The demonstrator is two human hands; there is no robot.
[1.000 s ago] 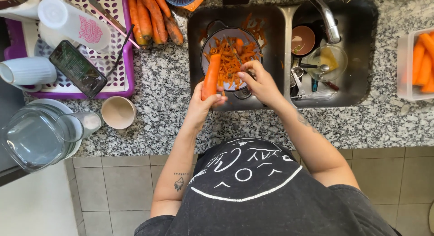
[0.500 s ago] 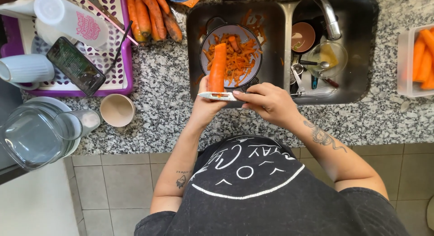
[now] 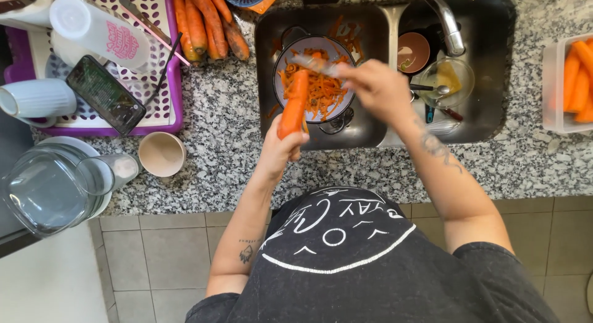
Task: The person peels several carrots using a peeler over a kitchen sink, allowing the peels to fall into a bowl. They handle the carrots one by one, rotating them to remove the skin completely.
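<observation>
Carrot (image 3: 294, 105), half peeled, stands nearly upright over the near edge of the left sink basin (image 3: 272, 82), its far tip above the bowl (image 3: 284, 57) of orange peelings. I see the left hand (image 3: 279, 151) closed around the carrot's near end, fingers wrapped tight. The right hand (image 3: 380, 88) is clenched on a peeler (image 3: 316, 64), whose blurred blade lies at the carrot's far tip, just over the bowl; I cannot tell whether blade and carrot touch. To the right, the second basin holds a brown cup (image 3: 412, 52), a glass bowl (image 3: 452, 82) with a spoon (image 3: 432, 88), and the tap (image 3: 446, 23) reaches over it. Far left of the sink, a bunch of unpeeled carrots (image 3: 207, 20) lies on the granite counter (image 3: 222, 113), touching the purple rack (image 3: 173, 82). The rack carries a phone (image 3: 106, 94) and a white bottle (image 3: 102, 29). Near it stand a beige cup (image 3: 162, 153) and a glass lid (image 3: 46, 190). At the right edge a tub (image 3: 551, 88) contains peeled carrots (image 3: 577, 79).
</observation>
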